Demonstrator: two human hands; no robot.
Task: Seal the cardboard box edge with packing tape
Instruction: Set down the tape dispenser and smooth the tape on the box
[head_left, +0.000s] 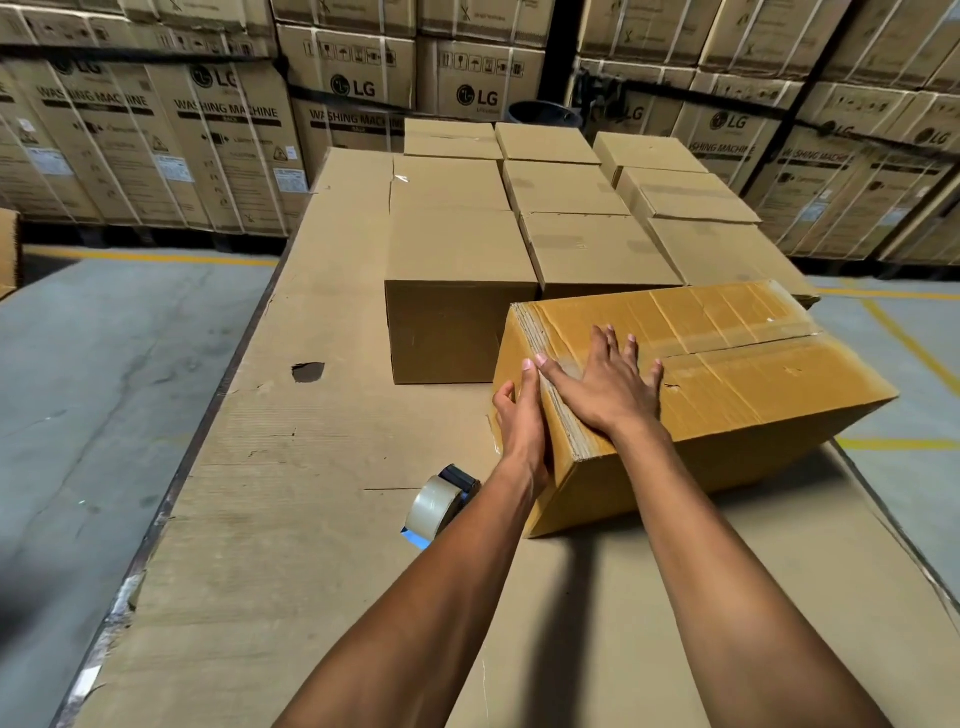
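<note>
A yellowish cardboard box (737, 384) lies on the cardboard-covered table, tilted with its left end towards me. Clear tape shines along its top seam and over the left edge. My right hand (605, 384) lies flat, fingers spread, on the box top near that edge. My left hand (522, 415) presses flat against the box's left end face, fingers pointing up along the edge. A tape dispenser (441, 501) with a roll of clear tape and a blue handle rests on the table just left of my left forearm, held by neither hand.
Several plain brown boxes (457, 270) stand in rows behind the yellowish box. The cardboard-covered table (291, 467) has a hole at its left. Tall stacks of strapped washing machine cartons (208, 135) line the back. Grey floor with yellow lines lies on both sides.
</note>
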